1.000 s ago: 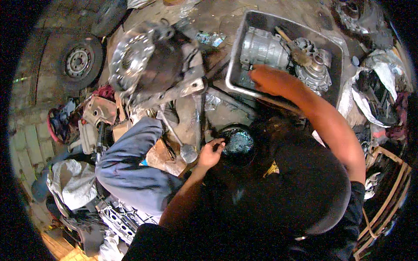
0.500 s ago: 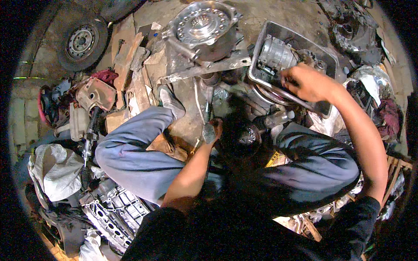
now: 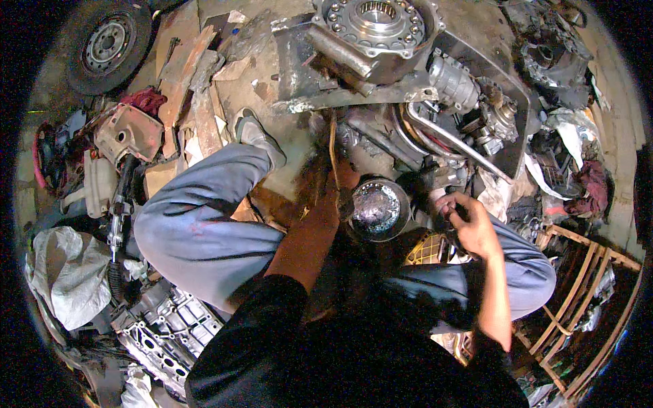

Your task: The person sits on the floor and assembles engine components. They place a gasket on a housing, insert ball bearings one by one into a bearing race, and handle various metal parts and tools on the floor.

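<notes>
In deep shadow between my knees, my left hand (image 3: 344, 178) is closed about a thin, bent metal rod (image 3: 333, 146). Its fingers show poorly, and a dark rounded end of the rod lies by the wrist. Just right of that hand stands a round metal bowl (image 3: 378, 209) with dark, shiny liquid inside. My right hand (image 3: 471, 223) is over my right knee, thumb and fingers pressed together. Whatever it pinches is too dark and small to name.
Ahead stands a large round gear housing (image 3: 375, 30) on a metal beam (image 3: 360, 100). A rectangular metal pan (image 3: 522, 129) holds machine parts at the right. An engine head (image 3: 160, 343) lies at lower left, a wooden rack (image 3: 575, 292) at lower right, a wheel (image 3: 109, 44) at far left.
My right hand has come back from the pan toward my right knee. The left hand has moved slightly up and right into shadow. The view has shifted, and the bowl now shows brightly.
</notes>
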A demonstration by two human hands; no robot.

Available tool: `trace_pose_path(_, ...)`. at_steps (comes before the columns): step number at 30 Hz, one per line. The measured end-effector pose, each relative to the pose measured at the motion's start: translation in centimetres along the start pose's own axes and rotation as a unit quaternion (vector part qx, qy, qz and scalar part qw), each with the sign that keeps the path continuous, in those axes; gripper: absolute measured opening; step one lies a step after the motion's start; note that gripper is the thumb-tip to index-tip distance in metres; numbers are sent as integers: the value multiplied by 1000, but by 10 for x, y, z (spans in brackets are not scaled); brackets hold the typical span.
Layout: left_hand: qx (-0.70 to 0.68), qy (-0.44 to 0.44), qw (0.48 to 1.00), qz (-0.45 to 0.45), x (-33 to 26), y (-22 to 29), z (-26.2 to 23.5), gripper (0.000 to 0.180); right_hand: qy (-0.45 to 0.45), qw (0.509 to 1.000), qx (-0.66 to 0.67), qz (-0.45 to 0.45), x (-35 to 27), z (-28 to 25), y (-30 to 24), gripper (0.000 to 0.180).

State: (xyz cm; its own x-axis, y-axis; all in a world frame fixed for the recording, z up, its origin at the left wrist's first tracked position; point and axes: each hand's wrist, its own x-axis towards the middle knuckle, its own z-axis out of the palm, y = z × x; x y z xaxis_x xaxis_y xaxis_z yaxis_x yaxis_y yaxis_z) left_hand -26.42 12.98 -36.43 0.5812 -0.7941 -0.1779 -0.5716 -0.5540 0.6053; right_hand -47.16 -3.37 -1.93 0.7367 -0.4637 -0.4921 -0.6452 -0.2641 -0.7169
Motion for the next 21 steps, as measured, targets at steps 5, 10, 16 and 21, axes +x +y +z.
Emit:
trace_pose_path(5, -3, -21, 1000, 12, -19, 5, -4, 28, 92, 988, 120, 0, 18, 53, 2, 17)
trace_pose_path(10, 10, -17, 1000, 8, -28, -5, -12, 26, 134, 975, 173, -46, 29, 66, 12, 22)
trace_pose_path(16, 51, 18, 998, -18, -36, -11, -11, 23, 221, 938, 262, -57, 36, 54, 32, 16)
trace_pose_path(21, 87, 47, 994, -37, -33, -12, -3, 21, 204, 932, 295, -50, 42, 65, 54, 16)
